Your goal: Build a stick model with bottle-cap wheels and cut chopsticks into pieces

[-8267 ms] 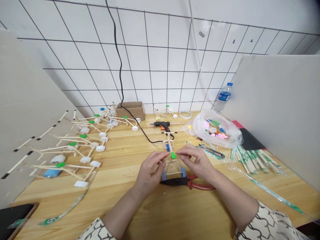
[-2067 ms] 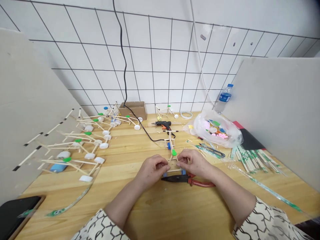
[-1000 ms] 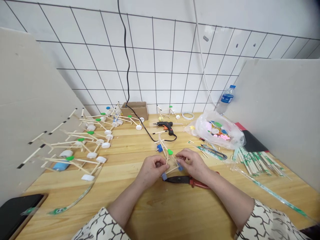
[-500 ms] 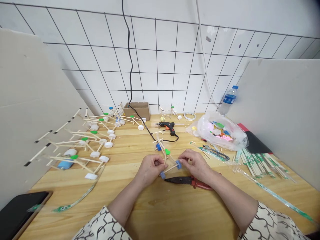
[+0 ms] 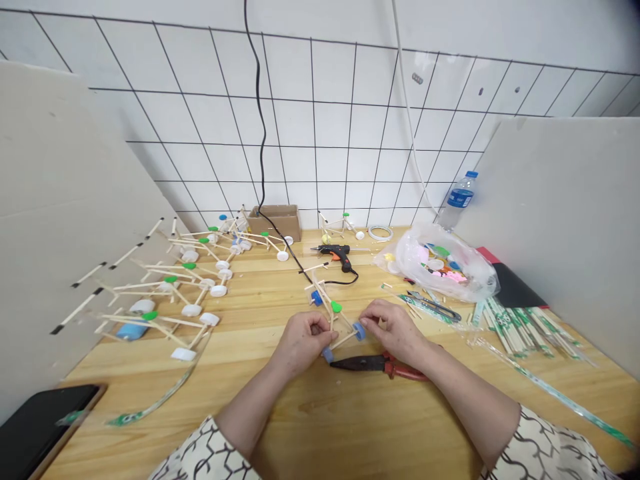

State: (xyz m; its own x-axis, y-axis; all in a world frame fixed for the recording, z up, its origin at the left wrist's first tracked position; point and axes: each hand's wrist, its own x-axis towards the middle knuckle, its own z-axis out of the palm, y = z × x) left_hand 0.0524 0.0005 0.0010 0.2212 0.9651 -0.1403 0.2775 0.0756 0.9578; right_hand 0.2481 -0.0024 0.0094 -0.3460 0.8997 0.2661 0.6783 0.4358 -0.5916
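Observation:
A small stick model (image 5: 334,317) with blue bottle-cap wheels and a green cap lies on the wooden table (image 5: 300,427) between my hands. My left hand (image 5: 301,341) pinches its sticks on the left side, fingers closed. My right hand (image 5: 395,328) grips the right end beside a blue cap wheel (image 5: 359,331), fingers closed too. Red-handled pliers (image 5: 383,364) rest on the table just in front of the model, partly under my right wrist.
Several finished stick models (image 5: 175,287) lie at the left. A black glue gun (image 5: 337,253) with its cable, a cardboard box (image 5: 277,220), a plastic bag of caps (image 5: 440,263), a water bottle (image 5: 457,200), scissors (image 5: 430,305) and wrapped chopsticks (image 5: 520,323) surround the work area. A phone (image 5: 40,430) lies bottom left.
The model has been turned from pointing straight away to leaning left, its far end swinging leftward. Both hands stayed on it and shifted slightly with the turn.

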